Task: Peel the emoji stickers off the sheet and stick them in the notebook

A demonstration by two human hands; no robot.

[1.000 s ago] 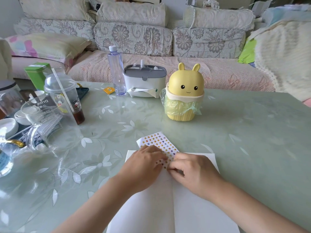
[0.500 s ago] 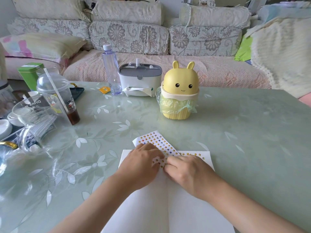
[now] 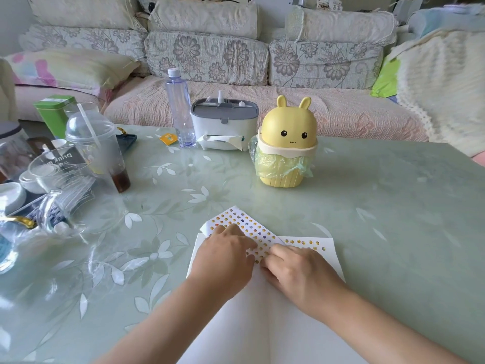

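An open white notebook [image 3: 322,261] lies on the green table [image 3: 393,206] in front of me. Several small emoji stickers [image 3: 304,242] run in a row along the top of its right page. The emoji sticker sheet [image 3: 244,223] lies tilted over the notebook's top left corner. My left hand [image 3: 223,254] rests on the sheet with fingers bent, holding it down. My right hand [image 3: 296,269] has its fingers curled at the sheet's lower edge, fingertips pinching there; what they pinch is hidden.
A yellow bunny-shaped bin [image 3: 284,143] with a green bag stands beyond the notebook. Behind it are a white tissue box [image 3: 223,127] and a clear bottle [image 3: 181,109]. Plastic cups [image 3: 97,143], a glass jug [image 3: 65,190] and dishes crowd the left side. A sofa runs behind.
The view has shifted slightly. Both hands stay on the sticker sheet; the row of stickers on the right page has come into sight as my right hand drew back a little.
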